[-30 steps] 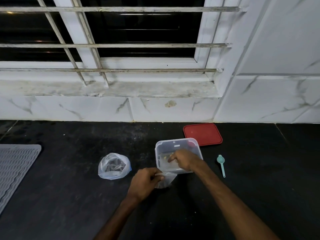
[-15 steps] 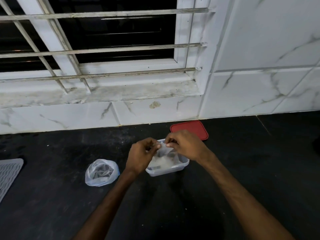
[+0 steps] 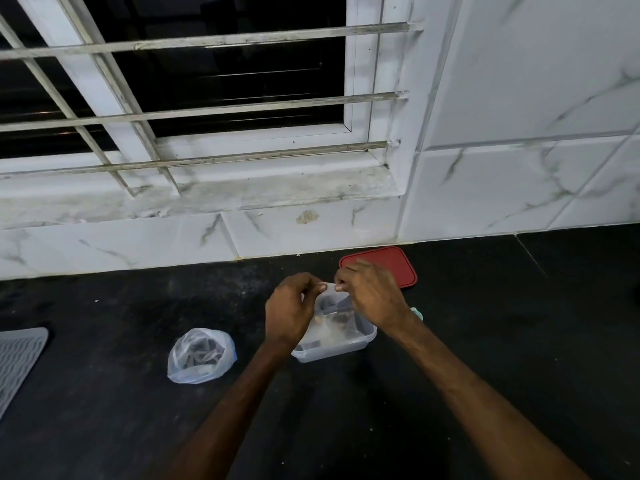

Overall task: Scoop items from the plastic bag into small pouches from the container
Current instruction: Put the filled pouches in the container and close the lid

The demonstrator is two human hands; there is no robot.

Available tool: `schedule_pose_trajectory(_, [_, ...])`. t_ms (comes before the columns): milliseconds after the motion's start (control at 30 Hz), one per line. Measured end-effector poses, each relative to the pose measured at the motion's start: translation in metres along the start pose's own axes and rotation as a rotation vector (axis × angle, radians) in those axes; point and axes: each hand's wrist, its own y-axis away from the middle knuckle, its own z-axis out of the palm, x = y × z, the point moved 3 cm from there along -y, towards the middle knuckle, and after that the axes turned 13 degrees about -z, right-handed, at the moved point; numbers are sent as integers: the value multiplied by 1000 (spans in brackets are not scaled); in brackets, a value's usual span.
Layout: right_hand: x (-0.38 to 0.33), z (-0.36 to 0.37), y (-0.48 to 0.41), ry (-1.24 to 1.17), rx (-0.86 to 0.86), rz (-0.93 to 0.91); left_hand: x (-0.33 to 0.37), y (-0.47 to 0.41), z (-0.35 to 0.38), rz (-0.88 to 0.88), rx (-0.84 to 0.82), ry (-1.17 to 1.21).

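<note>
A small clear pouch (image 3: 329, 299) hangs between my two hands above the clear plastic container (image 3: 360, 342). My left hand (image 3: 291, 308) pinches its top left edge, and my right hand (image 3: 372, 294) pinches its top right edge. The container sits on the black counter with small pieces inside, partly hidden by my hands and the pouch. A clear plastic bag (image 3: 201, 355) with dark items inside rests on the counter to the left, apart from my hands. A teal scoop (image 3: 417, 312) peeks out behind my right wrist.
The red lid (image 3: 394, 265) lies flat behind the container, near the tiled wall. A grey ribbed mat (image 3: 17, 362) sits at the left edge of the counter. A barred window and sill run above the wall tiles.
My right hand left the container and joined the left on the pouch, which rose from the counter to above the container. The view swung to the right and up.
</note>
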Motion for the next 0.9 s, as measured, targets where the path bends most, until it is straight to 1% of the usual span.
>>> schedule_pose_trajectory(133, [12,11,3,-39,-109,-7,-7,-3,11,17,-42,-54])
schedule_pose_trajectory(233, [20,10,7,-60,-67,9,-7,-1,18,28,-75,-94])
schedule_pose_trajectory(367, [22,13,8,-26,-32,-41,2,0,26,122,-81,-148])
schedule_pose_trajectory(567, [25,12,7,-128,-29,-44,0,-8,23,67,-5,-168])
schedule_pose_trajectory(667, [25,12,7,-14,-74,-88,-1,-7,28,71,5,-187])
schedule_pose_trajectory(767, [28,13,4,65,-54,-86,3,-6,32,167,41,-210])
schedule_pose_trajectory(833, [31,16,7,97,-1,-103,3,-7,37,321,73,-320])
schedule_pose_trajectory(867, [31,19,10,115,-6,-142,0,-9,39,393,81,-384])
schedule_pose_trajectory(900, [32,24,13,135,-50,-198,-5,-9,43,440,56,-440])
